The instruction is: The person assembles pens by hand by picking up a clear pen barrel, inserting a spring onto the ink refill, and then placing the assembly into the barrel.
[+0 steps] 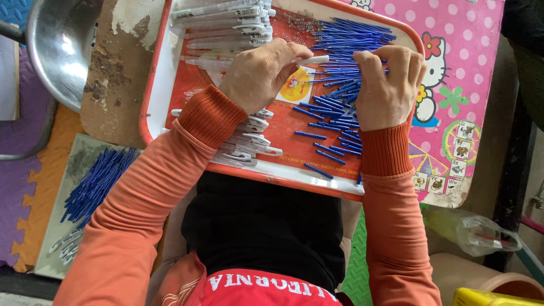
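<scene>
Left hand: the left hand [263, 73] rests over the middle of the tray, fingers curled shut around a white pen barrel [313, 59] whose end sticks out to the right between thumb and fingers.
Right hand: the right hand [388, 82] lies just right of the left one, apart from it, fingers bent down into the heap of blue refills; whether it pinches one I cannot tell, since the fingertips are hidden.
Blue refills: a loose pile of thin blue pen refills [345, 51] covers the far right part of the tray, with strays scattered toward the near edge under the right wrist.
Tray: an orange tray with a white rim [283, 173] sits across the person's lap, holding everything both hands touch.
Far barrels: a row of clear and white pen barrels [226, 22] lies side by side at the far left of the tray.
Near pens: more white pens with clips [249, 147] are stacked at the near left of the tray, partly under the left sleeve.
Springs: a small patch of tiny metal springs [294, 22] lies far on the tray, between the barrels and the refills.
Side stock: a second bunch of blue refills [96, 181] rests on a grey board [62, 249], well left of the tray.
Bowl: a metal bowl [56, 45] stands at the far left.
Mat: a pink dotted cartoon mat [459, 62] lies under the tray's right side.
</scene>
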